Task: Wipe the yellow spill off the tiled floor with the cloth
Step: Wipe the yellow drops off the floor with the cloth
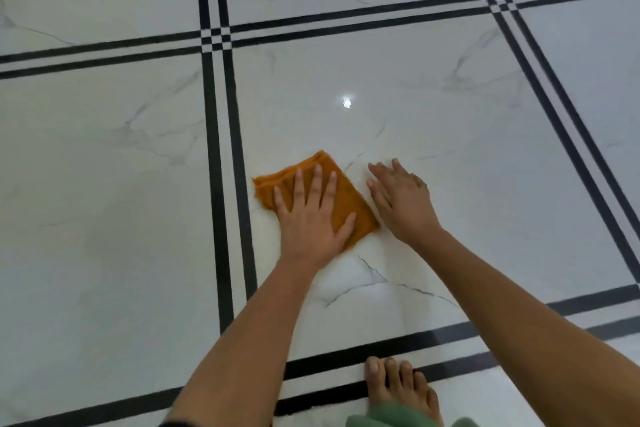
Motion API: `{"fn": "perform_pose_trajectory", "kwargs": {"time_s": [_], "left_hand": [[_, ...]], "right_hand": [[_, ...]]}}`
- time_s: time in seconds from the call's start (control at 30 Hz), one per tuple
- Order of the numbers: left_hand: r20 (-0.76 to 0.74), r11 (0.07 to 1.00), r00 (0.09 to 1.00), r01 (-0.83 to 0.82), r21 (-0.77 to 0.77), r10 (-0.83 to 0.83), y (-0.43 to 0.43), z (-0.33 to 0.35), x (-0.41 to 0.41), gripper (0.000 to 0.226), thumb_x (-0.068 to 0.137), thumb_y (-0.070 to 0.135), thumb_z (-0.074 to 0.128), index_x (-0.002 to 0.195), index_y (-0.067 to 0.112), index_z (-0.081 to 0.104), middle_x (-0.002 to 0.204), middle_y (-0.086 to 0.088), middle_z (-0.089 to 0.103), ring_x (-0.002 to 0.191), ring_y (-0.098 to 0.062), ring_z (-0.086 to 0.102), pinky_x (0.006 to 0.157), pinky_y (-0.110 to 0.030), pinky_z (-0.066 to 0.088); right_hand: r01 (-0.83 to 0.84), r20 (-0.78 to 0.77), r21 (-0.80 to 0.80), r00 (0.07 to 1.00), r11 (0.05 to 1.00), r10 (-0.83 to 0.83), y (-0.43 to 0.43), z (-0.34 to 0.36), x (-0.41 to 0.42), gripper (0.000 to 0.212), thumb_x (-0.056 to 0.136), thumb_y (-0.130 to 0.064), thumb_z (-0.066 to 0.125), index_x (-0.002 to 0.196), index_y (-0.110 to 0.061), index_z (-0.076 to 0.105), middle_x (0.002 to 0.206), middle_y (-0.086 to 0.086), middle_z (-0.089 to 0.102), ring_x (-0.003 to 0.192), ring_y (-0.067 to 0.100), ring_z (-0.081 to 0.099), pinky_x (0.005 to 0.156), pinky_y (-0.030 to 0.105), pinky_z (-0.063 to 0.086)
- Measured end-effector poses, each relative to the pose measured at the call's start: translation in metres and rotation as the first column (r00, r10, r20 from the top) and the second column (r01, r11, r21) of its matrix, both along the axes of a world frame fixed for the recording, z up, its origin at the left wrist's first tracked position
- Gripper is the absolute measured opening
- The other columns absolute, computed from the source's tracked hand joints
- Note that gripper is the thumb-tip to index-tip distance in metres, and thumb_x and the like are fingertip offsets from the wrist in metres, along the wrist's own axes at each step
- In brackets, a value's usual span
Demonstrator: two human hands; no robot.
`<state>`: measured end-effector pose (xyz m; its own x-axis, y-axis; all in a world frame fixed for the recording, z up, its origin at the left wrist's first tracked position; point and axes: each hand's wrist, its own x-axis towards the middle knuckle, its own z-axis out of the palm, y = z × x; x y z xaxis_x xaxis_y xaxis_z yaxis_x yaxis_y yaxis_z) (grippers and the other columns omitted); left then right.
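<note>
An orange folded cloth (346, 192) lies flat on the white marble-look tiled floor (450, 156), near the left edge of the middle tile. My left hand (311, 215) presses down on it with straight, spread fingers. My right hand (401, 201) is open just right of the cloth, fingers straight, on or just above the bare tile beside the cloth's right edge. No yellow spill shows on the tile around the cloth; whatever is under the cloth is hidden.
Black double grout lines (225, 156) cross the floor left of the cloth and in front of me. My bare foot (398, 388) stands on the near line at the bottom, with green fabric (388, 418) beside it. A lamp's reflection (346, 102) glints beyond the cloth.
</note>
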<state>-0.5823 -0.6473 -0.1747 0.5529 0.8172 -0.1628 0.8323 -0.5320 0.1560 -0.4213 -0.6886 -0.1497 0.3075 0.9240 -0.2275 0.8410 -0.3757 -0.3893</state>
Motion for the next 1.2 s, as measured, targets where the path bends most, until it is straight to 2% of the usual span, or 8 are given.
{"fn": "perform_pose_trajectory", "kwargs": {"time_s": [0.17, 0.3, 0.47, 0.53, 0.63, 0.83, 1.03, 1.2], "left_hand": [[-0.037, 0.977, 0.984, 0.178, 0.121, -0.174, 0.011, -0.010, -0.076, 0.075, 0.084, 0.070, 0.019, 0.147, 0.030, 0.017, 0.154, 0.000, 0.015, 0.141, -0.035, 0.017, 0.108, -0.059, 0.007], [0.017, 0.925, 0.930, -0.368, 0.092, 0.368, 0.019, -0.006, -0.086, 0.078, 0.081, 0.067, 0.024, 0.147, 0.027, 0.022, 0.155, -0.005, 0.022, 0.141, -0.039, 0.012, 0.106, -0.065, 0.006], [-0.022, 0.996, 0.998, 0.059, 0.072, -0.057, -0.001, -0.005, -0.111, 0.075, 0.079, 0.067, 0.030, 0.145, 0.030, 0.028, 0.154, -0.002, 0.025, 0.141, -0.036, 0.017, 0.104, -0.065, 0.016], [-0.036, 0.982, 0.987, -0.155, 0.105, 0.159, 0.044, -0.005, -0.128, 0.077, 0.079, 0.069, 0.024, 0.147, 0.034, 0.019, 0.156, 0.000, 0.017, 0.143, -0.034, 0.011, 0.107, -0.066, 0.012], [-0.045, 0.839, 0.838, -0.540, 0.071, 0.543, 0.055, -0.003, -0.141, 0.082, 0.076, 0.072, 0.009, 0.148, 0.033, 0.007, 0.158, -0.001, 0.008, 0.143, -0.035, -0.001, 0.108, -0.065, 0.003], [-0.017, 0.960, 0.965, -0.260, 0.103, 0.263, 0.043, -0.010, -0.171, 0.079, 0.079, 0.071, 0.024, 0.147, 0.031, 0.018, 0.155, -0.003, 0.022, 0.141, -0.037, 0.017, 0.106, -0.065, 0.012], [0.026, 0.776, 0.781, -0.623, 0.102, 0.624, 0.092, -0.006, -0.206, 0.079, 0.081, 0.071, 0.019, 0.149, 0.031, 0.011, 0.158, -0.002, 0.012, 0.144, -0.034, 0.003, 0.109, -0.063, 0.003], [-0.042, 0.883, 0.885, -0.459, 0.095, 0.464, 0.073, -0.006, -0.227, 0.082, 0.077, 0.073, 0.013, 0.148, 0.033, 0.013, 0.157, -0.001, 0.015, 0.144, -0.033, 0.008, 0.109, -0.060, 0.005]], "right_hand": [[-0.121, 0.012, 0.031, 0.993, 0.992, 0.120, -0.001, -0.001, -0.027, 0.074, 0.085, -0.050, 0.001, 0.144, -0.019, 0.033, 0.151, 0.003, 0.034, 0.144, 0.020, 0.017, 0.115, 0.039, 0.013], [-0.195, -0.004, 0.042, 0.981, 0.980, 0.195, 0.002, -0.003, -0.043, 0.075, 0.084, -0.050, 0.001, 0.143, -0.020, 0.035, 0.151, 0.004, 0.035, 0.144, 0.021, 0.017, 0.115, 0.040, 0.011], [-0.318, 0.033, -0.007, 0.947, 0.948, 0.319, 0.030, -0.003, -0.069, 0.076, 0.084, -0.053, -0.002, 0.146, -0.022, 0.028, 0.154, 0.000, 0.027, 0.146, 0.019, 0.009, 0.116, 0.038, 0.006], [-0.396, 0.040, -0.044, 0.917, 0.917, 0.397, 0.044, -0.001, -0.085, 0.068, 0.089, -0.051, 0.002, 0.148, -0.023, 0.021, 0.156, -0.001, 0.020, 0.146, 0.018, 0.004, 0.116, 0.037, 0.002], [-0.444, 0.074, -0.064, 0.891, 0.894, 0.448, 0.065, 0.001, -0.092, 0.054, 0.099, -0.044, 0.013, 0.149, -0.024, 0.014, 0.158, 0.000, 0.013, 0.146, 0.017, -0.001, 0.116, 0.037, -0.002], [-0.442, 0.110, -0.099, 0.886, 0.892, 0.451, 0.109, 0.001, -0.128, 0.058, 0.097, -0.051, 0.022, 0.149, -0.027, 0.011, 0.159, -0.002, 0.008, 0.146, 0.018, -0.002, 0.117, 0.039, 0.000], [-0.462, 0.085, -0.072, 0.880, 0.884, 0.467, 0.129, 0.003, -0.148, 0.060, 0.096, -0.052, 0.029, 0.149, -0.028, 0.014, 0.159, -0.002, 0.009, 0.146, 0.017, -0.001, 0.117, 0.040, 0.002], [-0.437, 0.062, -0.051, 0.896, 0.898, 0.440, 0.143, 0.003, -0.179, 0.059, 0.096, -0.052, 0.028, 0.148, -0.027, 0.016, 0.158, -0.001, 0.010, 0.146, 0.018, 0.001, 0.116, 0.040, 0.003]]}}
